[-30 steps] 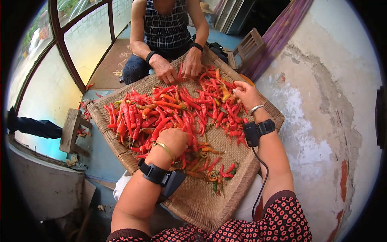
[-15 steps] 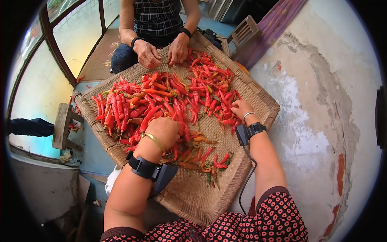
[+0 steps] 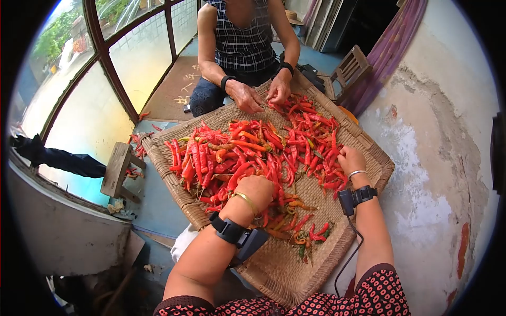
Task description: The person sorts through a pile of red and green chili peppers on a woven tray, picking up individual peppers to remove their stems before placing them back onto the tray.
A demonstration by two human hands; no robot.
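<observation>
Red chili peppers (image 3: 247, 139) lie heaped across a shallow woven basket (image 3: 290, 263). My left hand (image 3: 255, 192), with a gold bangle, is curled down over the near side of the heap; the back of the hand hides its fingertips and whatever is in them. At the heap's right edge, my right hand (image 3: 351, 160), wearing a silver bangle, has its fingers closed on a red chili pepper, partly hidden. Orange and brownish peppers (image 3: 287, 221) lie in front of my left hand. A small group of red and green peppers (image 3: 318, 231) sits nearer me.
Across the basket sits another person, whose hands (image 3: 245, 97) are over the far peppers. A wooden stool (image 3: 117, 169) stands left, with fallen peppers (image 3: 136, 147) around it. The basket's right corner comes near a worn wall (image 3: 421, 174). A wooden chair (image 3: 350, 68) stands behind.
The whole view has shifted, so the basket and hands appear farther right and lower. Both my hands remain at about the same places on the heap. The other person's hands stay over the far peppers.
</observation>
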